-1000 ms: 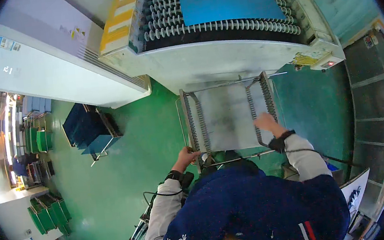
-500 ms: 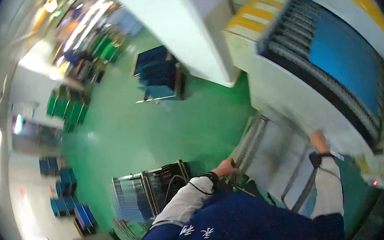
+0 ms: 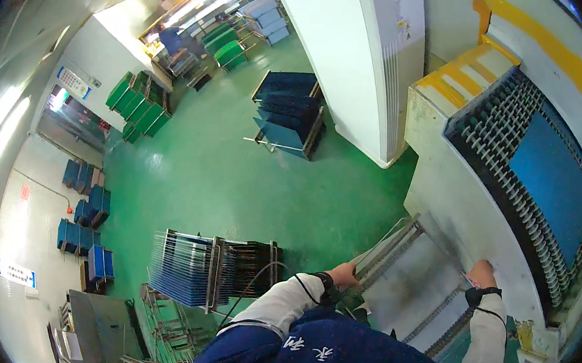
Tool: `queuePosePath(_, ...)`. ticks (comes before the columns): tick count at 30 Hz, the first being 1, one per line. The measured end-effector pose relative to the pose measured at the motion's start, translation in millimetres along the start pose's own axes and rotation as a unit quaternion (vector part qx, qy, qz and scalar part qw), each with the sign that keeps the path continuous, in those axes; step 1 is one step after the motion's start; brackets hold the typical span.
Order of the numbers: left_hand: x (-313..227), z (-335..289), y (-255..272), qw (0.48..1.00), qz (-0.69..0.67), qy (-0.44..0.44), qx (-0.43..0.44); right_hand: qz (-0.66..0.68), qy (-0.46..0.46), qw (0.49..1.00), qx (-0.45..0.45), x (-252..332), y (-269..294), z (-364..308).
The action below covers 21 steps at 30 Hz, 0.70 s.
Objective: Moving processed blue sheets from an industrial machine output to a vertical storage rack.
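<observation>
In front of me stands a metal rack [image 3: 422, 277] with slotted rails and a pale grey flat panel. My left hand [image 3: 344, 276] is closed around the rack's frame on its left side. On the opposite side, my right hand [image 3: 482, 274] is closed at the rack's right edge; its fingertips are partly hidden. Both wrists wear black bands, with a dark cord by the left arm. Just right of the rack is a white machine [image 3: 447, 186] whose roller conveyor [image 3: 489, 143] carries a blue panel [image 3: 554, 186].
A rack of upright dark panels [image 3: 218, 267] stands left of my left arm, with bare metal racks [image 3: 167, 322] behind it. Another rack of blue panels [image 3: 288, 118] is ahead, beside a tall white cabinet [image 3: 345, 55]. Green crates [image 3: 141, 105] and blue bins [image 3: 87, 231] line the left.
My view has swung, so the surroundings sit farther right and lower, and the picture is sharper. Both hands stay at the sides of the metal rack.
</observation>
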State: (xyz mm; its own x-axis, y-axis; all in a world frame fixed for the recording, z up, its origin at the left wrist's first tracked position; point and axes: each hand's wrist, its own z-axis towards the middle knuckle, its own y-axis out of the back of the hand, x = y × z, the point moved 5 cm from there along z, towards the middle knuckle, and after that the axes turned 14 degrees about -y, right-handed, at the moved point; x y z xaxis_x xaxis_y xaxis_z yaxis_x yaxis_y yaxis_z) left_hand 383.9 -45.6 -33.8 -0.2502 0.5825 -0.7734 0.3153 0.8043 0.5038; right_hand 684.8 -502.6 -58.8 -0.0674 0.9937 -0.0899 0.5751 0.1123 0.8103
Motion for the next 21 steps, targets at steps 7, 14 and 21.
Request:
queuePosePath(7, -21.5, -19.6, 10.1, 0.998, -0.014, 0.060, 0.028, -0.147, 0.163, 0.968, -0.120, 41.8, 43.6, -48.2)
queuePosePath(14, -38.3, -47.3, 17.2, 0.996, -0.004, 0.084, -0.008, 0.215, -0.071, 0.974, -0.029, 53.2, 51.3, -58.5)
queuePosePath(21, -21.8, -24.2, 8.2, 0.997, -0.006, 0.071, 0.018, 0.179, -0.025, 0.958, -0.222, 25.7, 12.7, -30.8)
